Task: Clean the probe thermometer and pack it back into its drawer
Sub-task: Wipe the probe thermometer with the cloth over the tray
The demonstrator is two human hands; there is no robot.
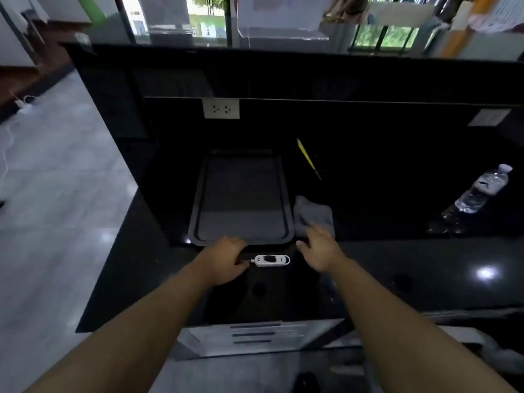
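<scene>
The white thermometer [272, 260] lies flat on the dark counter [397, 265], in between the two hands. Its thin metal tip goes under the left hand [226, 260], which is curled over it; I cannot tell if the fingers pinch it. The right hand [320, 248] is open and holds nothing. Its fingertips touch a grey cloth [312, 214] just past it. A tray [241, 239] sits right beyond both hands.

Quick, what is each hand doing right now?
Left hand: closed around the thin metal probe of the white probe thermometer.
Right hand: open, fingertips touching the grey cloth, holding nothing.
</scene>
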